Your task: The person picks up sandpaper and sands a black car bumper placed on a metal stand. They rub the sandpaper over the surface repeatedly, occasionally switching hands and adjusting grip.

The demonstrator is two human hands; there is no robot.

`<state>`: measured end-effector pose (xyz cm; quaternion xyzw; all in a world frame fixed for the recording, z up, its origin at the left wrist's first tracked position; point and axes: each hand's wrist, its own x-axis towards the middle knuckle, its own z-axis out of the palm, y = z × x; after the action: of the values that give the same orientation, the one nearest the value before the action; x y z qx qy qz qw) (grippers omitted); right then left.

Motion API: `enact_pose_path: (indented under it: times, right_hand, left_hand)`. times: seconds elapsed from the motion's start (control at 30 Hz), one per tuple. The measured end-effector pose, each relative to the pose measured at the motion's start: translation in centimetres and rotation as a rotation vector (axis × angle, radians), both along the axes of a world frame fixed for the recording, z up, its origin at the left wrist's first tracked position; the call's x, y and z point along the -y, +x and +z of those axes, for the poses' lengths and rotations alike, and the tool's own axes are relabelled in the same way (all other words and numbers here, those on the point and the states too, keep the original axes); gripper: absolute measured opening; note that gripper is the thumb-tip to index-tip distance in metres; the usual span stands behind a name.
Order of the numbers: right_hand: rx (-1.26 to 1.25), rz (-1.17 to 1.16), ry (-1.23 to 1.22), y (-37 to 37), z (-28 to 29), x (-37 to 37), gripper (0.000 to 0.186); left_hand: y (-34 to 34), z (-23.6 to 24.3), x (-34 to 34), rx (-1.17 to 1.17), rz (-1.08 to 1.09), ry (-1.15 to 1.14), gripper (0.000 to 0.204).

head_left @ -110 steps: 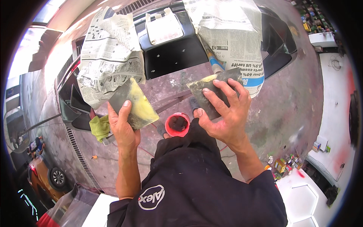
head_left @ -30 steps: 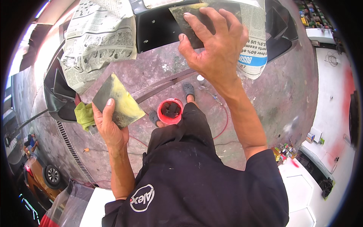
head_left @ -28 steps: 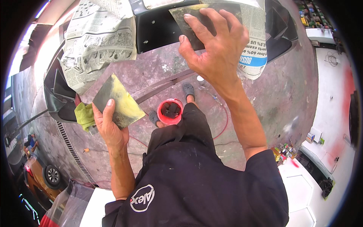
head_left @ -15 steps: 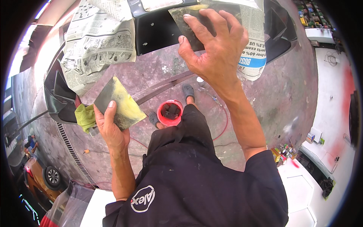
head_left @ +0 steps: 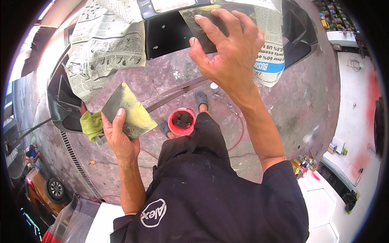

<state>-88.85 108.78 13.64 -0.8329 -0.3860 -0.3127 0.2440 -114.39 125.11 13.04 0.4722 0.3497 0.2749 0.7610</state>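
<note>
My left hand (head_left: 122, 139) grips a flat square sheet (head_left: 131, 113), dark grey with a yellow smear across one half; the thumb lies on top of it. Just beyond those fingers is a crumpled green cloth (head_left: 91, 124); whether the hand also holds it is hidden. Higher up at the right, my right hand (head_left: 233, 52) is spread, its fingers apart over a dark mottled sheet (head_left: 193, 24) with a yellow patch at its far edge. That sheet lies against a glossy black panel (head_left: 164, 36). How firmly the fingertips touch it cannot be made out.
Newspaper sheets (head_left: 107, 44) cover the panel's left side, with more newspaper (head_left: 270, 44) at its right. A red bucket (head_left: 190, 131) holding dark blocks stands by my feet. A red hose (head_left: 242, 129) curves over the stained floor (head_left: 170, 77). Cans and boxes (head_left: 306, 164) lie at the right.
My right hand has shifted very slightly left over the dark sheet. The left hand keeps its hold on the yellow-smeared sheet, almost unmoved.
</note>
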Motion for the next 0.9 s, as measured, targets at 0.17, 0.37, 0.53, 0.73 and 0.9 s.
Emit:
enact_pose_path:
  times: [0.17,0.37,0.53,0.73,0.9]
  right_hand:
    - [-0.028,-0.007,-0.02,-0.4,0.1,0.1,0.044]
    - [0.014,-0.002,0.014,0.3,-0.2,0.2,0.043]
    - [-0.004,-0.006,-0.009,0.1,-0.5,0.2,0.043]
    - [-0.007,-0.004,0.008,0.0,-0.3,0.4,0.043]
    - [-0.038,-0.014,0.027,0.3,-1.4,0.6,0.043]
  left_hand:
    - [-0.1,0.2,0.2,-0.005,0.019,-0.001,0.038]
    - [-0.3,0.1,0.2,0.0,0.011,-0.009,0.036]
    - [-0.1,0.1,0.3,0.009,0.009,-0.008,0.036]
    - [-0.2,0.2,0.5,0.006,0.007,-0.009,0.035]
    - [-0.2,0.1,0.5,0.006,0.006,-0.004,0.035]
